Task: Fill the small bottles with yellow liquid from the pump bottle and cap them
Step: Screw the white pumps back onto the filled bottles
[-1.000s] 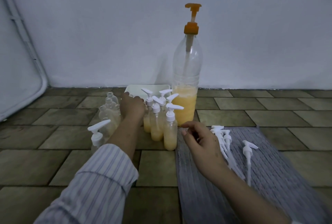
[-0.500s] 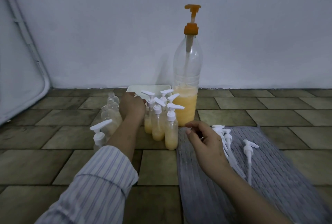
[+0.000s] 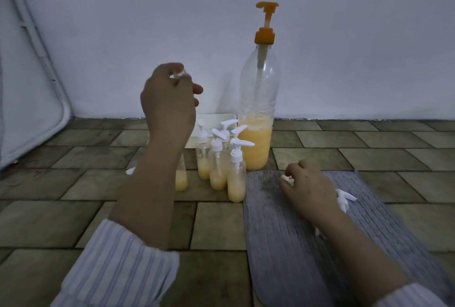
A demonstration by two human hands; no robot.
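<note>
**Five capped bottles, one in the air**

One pump bottle (image 3: pixel 257 119) stands upright on the tiled floor (image 3: pixel 73 183) near the wall, with an orange pump head and yellow liquid filling roughly its lower third. Just in front of it to the left stands a cluster of small capped bottles (image 3: pixel 216 166): five white pump tops can be counted, though the rear ones overlap and the number is not certain. Each shows yellow liquid in its lower part. One more small bottle (image 3: pixel 181 178) stands behind the left forearm, only its yellow bottom showing.

The left hand (image 3: pixel 167 102) is raised above the floor, fingers curled round something small and clear with a pale top (image 3: pixel 178 74); the hand covers most of it, so what it is stays hard to make out. A white tray (image 3: pixel 211 119) sits behind the cluster, mostly blocked by that hand.

The right hand (image 3: pixel 307 188) rests low on a grey ribbed mat (image 3: pixel 270 233), fingertips pinched on a small white piece (image 3: pixel 286 178). One loose white pump cap (image 3: pixel 344 198) lies beside it on the mat; others may lie under the wrist. A white tip (image 3: pixel 130 170) pokes out left of the left forearm, the rest hidden. Both striped sleeves are cut off by the lower edge.
</note>
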